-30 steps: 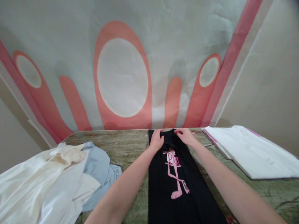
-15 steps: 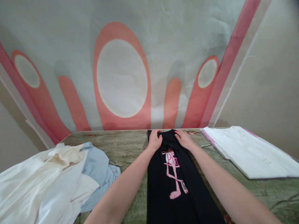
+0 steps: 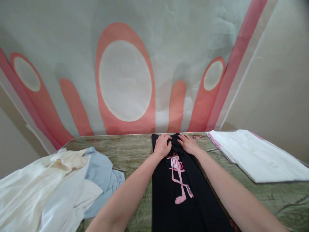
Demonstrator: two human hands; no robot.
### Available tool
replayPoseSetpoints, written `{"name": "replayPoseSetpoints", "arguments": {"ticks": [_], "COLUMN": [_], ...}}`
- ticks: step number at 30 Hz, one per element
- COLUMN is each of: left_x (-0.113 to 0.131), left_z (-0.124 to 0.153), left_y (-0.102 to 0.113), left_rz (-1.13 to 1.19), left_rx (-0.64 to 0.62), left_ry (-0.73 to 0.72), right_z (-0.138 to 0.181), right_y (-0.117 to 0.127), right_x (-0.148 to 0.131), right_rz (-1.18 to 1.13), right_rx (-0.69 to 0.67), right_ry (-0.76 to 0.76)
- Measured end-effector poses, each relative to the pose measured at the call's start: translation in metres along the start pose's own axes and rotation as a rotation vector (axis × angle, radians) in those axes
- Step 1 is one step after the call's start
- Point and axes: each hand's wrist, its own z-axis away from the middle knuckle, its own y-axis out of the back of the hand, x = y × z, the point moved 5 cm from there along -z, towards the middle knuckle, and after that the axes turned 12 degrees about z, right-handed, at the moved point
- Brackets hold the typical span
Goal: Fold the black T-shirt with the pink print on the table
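Inward they go: my left fingers (image 3: 166, 137) have slid a little further across the black cloth since the last look, and my right fingers (image 3: 183, 138) have opened out and flattened. Sweeping from the left now, that's a loose, rumpled heap, cream cloth (image 3: 41, 174) spilling towards me with a pale blue garment (image 3: 99, 170) showing beside it, well clear of the work. Then bare wood-look desk (image 3: 134, 143), and my left arm cutting over it. Centre stage, the black garment (image 3: 169, 209) lies long and narrow, its far end right at the desk's back edge, its near end running out of view below me, a pink figure print (image 3: 180, 198) facing up. Left fingers sit bent over that far end; whether they pinch any cloth I can't tell. Just beside them, across the narrow strip, the right ones lie spread and loose, resting on the cloth and gripping nothing that I can see. I'd call this the straightening step, pressing the far end flat and square. What the next move calls for, I reckon, is an even hold on both corners, so the lengthwise crease stays true and the print doesn't pucker. Off to the right, near the back edge, rests a white folded stack (image 3: 267, 161), neat, with pink peeping out along its side.
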Motion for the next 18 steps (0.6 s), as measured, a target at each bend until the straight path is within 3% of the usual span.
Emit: {"name": "replayPoseSetpoints", "arguments": {"ticks": [9,13,18], "left_x": [0.033,0.035,0.036], "left_z": [0.008,0.01,0.011], "left_y": [-0.007,-0.006,-0.011], "left_rz": [0.198,0.18,0.137], "left_rx": [-0.446,-0.472,-0.475], "left_ry": [-0.186,-0.239,-0.279], "right_z": [0.001,0.001,0.009], "right_y": [0.002,0.011,0.026], "right_x": [0.0,0.008,0.039], "right_rz": [-0.066,-0.197,-0.382], "right_rx": [0.1,0.22,0.413], "right_ry": [0.033,-0.022,-0.243]}}
